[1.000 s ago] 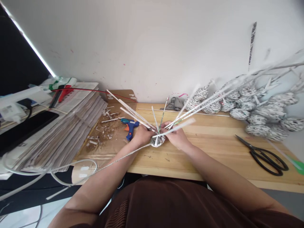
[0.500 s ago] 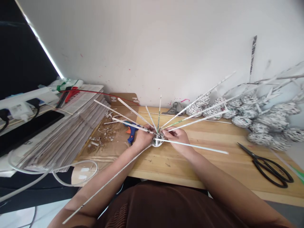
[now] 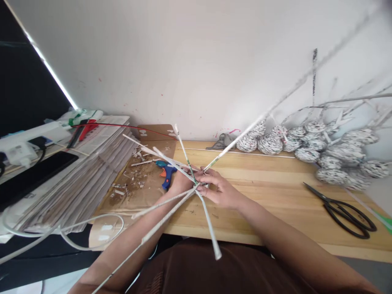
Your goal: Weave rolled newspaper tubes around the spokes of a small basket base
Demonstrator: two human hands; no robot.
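Left hand [image 3: 183, 183] and right hand [image 3: 225, 192] partly curled, gripping paper rods [image 3: 210, 223] where they meet; rod ends loose, unwoven. Woven bulbs [image 3: 347, 151] piled, tabletop [image 3: 260, 200] back right corner.

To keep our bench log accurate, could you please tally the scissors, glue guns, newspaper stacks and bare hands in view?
Black scissors: 1
Blue glue gun: 1
Newspaper stack: 1
Bare hands, the left hand and the right hand: 2
Total: 5
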